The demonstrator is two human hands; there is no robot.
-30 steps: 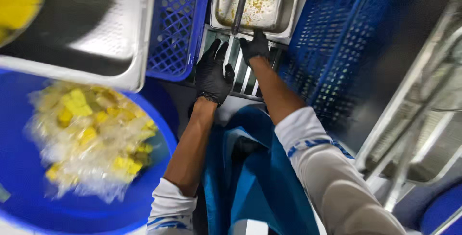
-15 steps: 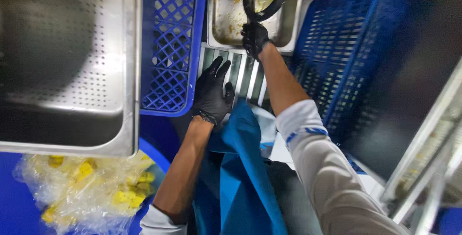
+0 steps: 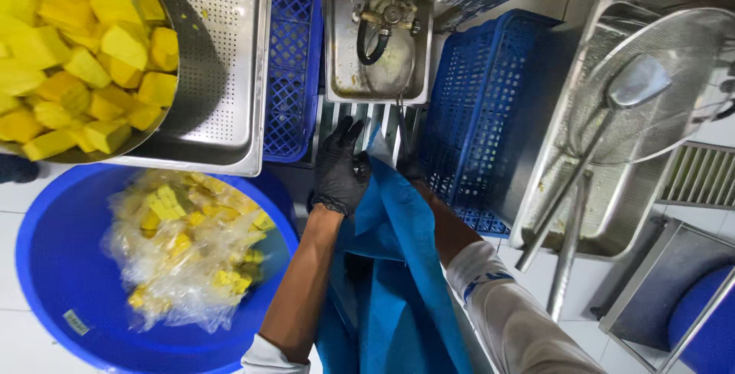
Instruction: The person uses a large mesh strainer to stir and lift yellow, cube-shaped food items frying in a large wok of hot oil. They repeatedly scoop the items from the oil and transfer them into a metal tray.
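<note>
Looking down past your arms, the biggest thing near you is the round blue tub (image 3: 53, 267), low and out to the left of your left hand (image 3: 341, 167), with a clear plastic bag of yellow chunks (image 3: 184, 244) lying in it. Above the tub, further left of that hand, sits a perforated steel pan (image 3: 222, 60), and a bowl of yellow pieces (image 3: 84, 52) overlaps its left part. Beyond your right hand (image 3: 413, 169) and off to its right stands a blue plastic crate (image 3: 498, 106); a second blue crate (image 3: 291, 60) stands just left of your left hand. Straight ahead of both hands is a small steel sink (image 3: 344, 45) with a tap and a black hose above it. Far to your right a wire-mesh skimmer (image 3: 651, 91) rests over another steel basin.

The blue apron (image 3: 398, 267) hangs in front of you, between your forearms. Your left hand, in a black glove, lies on its top edge with fingers spread and only loosely curled. Your right hand is mostly hidden behind the apron's upper fold, so I cannot tell how it is closed.
</note>
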